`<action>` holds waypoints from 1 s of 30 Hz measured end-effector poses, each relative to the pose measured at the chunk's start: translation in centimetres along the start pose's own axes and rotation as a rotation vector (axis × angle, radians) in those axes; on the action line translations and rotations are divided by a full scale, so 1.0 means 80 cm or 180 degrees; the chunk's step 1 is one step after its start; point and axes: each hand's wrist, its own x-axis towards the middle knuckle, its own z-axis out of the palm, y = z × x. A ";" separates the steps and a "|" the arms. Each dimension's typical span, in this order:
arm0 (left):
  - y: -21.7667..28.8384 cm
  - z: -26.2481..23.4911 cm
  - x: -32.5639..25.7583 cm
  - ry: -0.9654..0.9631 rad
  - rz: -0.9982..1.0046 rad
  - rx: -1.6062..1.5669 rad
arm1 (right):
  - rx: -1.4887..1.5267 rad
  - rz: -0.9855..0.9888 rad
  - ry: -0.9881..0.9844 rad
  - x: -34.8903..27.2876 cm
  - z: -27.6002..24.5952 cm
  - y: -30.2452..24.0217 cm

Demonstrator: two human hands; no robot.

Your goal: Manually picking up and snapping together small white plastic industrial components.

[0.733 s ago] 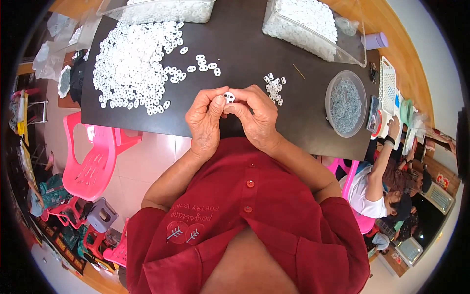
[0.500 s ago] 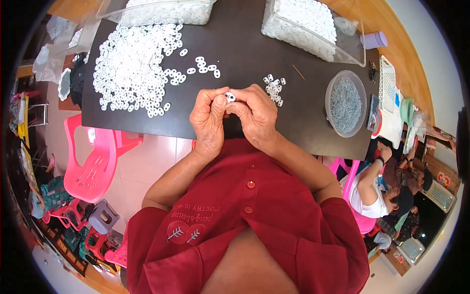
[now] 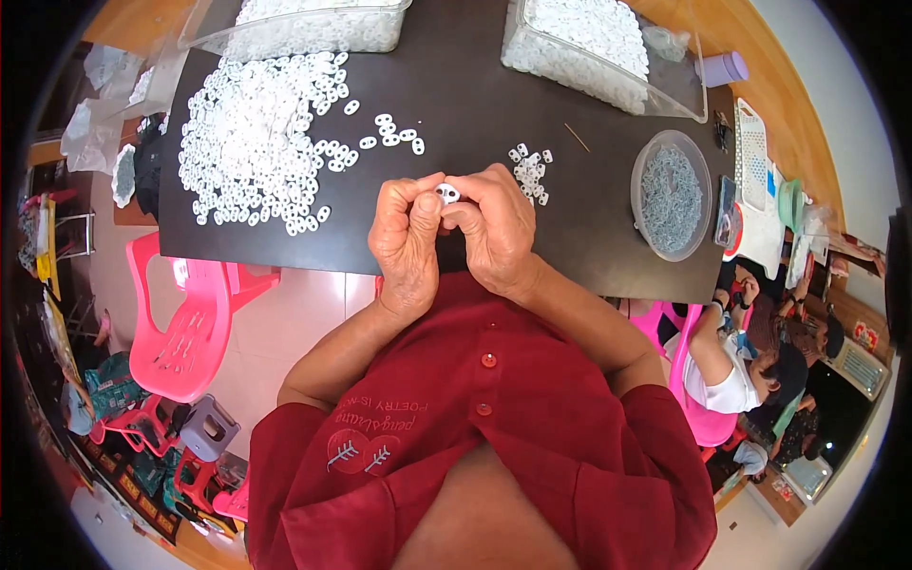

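Observation:
Both my hands meet over the near edge of a dark table [image 3: 475, 85]. My left hand [image 3: 407, 242] and my right hand [image 3: 494, 228] pinch one small white plastic piece [image 3: 446, 194] between their fingertips. A wide heap of like white pieces [image 3: 256, 142] lies on the table to the left. A few loose ones [image 3: 391, 133] lie just beyond my hands, and a small cluster [image 3: 529, 171] sits right beside my right hand.
Two clear tubs of white pieces [image 3: 313, 28] [image 3: 598, 47] stand at the table's far side. A round clear bowl of small metal parts [image 3: 671, 195] is at the right. A pink plastic chair [image 3: 190, 323] stands at the left; another person [image 3: 731, 370] sits lower right.
My hands have stayed together on the white piece; the fingers shifted only slightly.

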 end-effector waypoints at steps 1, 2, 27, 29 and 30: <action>0.001 0.000 0.001 -0.0010 0.0000 0.0000 | 0.0003 -0.0087 0.0044 0.001 0.000 0.000; 0.003 -0.001 0.002 -0.0038 0.0042 0.0021 | 0.0005 -0.0173 0.0088 0.003 0.000 -0.001; 0.006 0.003 0.000 -0.0222 -0.0552 -0.0057 | 0.0109 0.0810 0.0005 0.000 -0.026 -0.001; 0.003 -0.001 0.007 -0.0181 -0.0664 0.0040 | -0.0189 0.0812 0.0115 0.019 -0.055 0.008; 0.000 -0.006 0.010 -0.0145 -0.0794 0.0153 | -0.0418 0.0724 0.0118 0.036 -0.077 0.018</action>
